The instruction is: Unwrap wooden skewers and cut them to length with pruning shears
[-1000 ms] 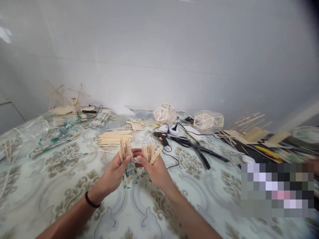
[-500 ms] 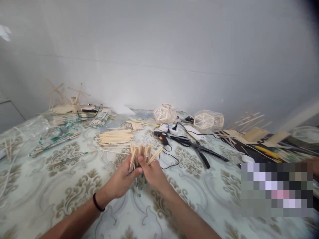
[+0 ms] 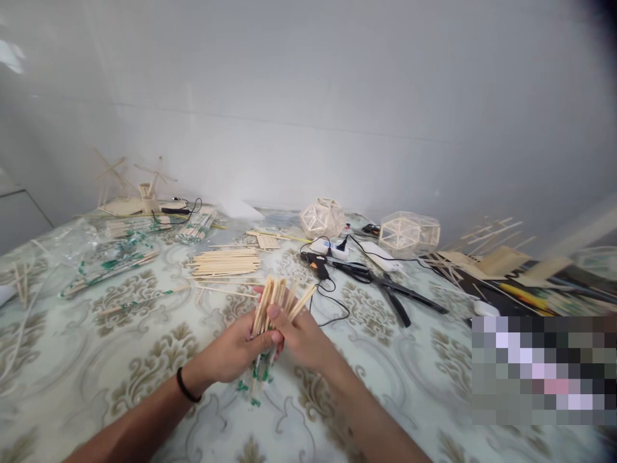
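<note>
Between both hands is a bundle of wooden chopsticks [image 3: 266,310], bare ends up and fanned apart. Clear wrappers with green print [image 3: 258,378] hang around their lower ends. My left hand [image 3: 232,352], a black band on its wrist, is closed around the left side of the bundle. From the right, my right hand [image 3: 304,339] grips the same bundle with its thumb across the front; some fingers are hidden behind the sticks. Just beyond the hands lies a neat pile of bare chopsticks [image 3: 226,262], with a few loose ones beside it.
A glue gun [image 3: 318,262], a power strip [image 3: 330,247] and black long-handled cutters [image 3: 390,289] lie to the right. Stick-built polyhedra [image 3: 322,218] stand near the wall. Wrapped chopsticks [image 3: 113,273] and stick models [image 3: 150,200] occupy the left; a pixelated patch covers the lower right.
The bundle's sticks now stand further out of the hands, and more of the green-printed wrappers shows below. Both hands keep hold; the view has shifted slightly.
</note>
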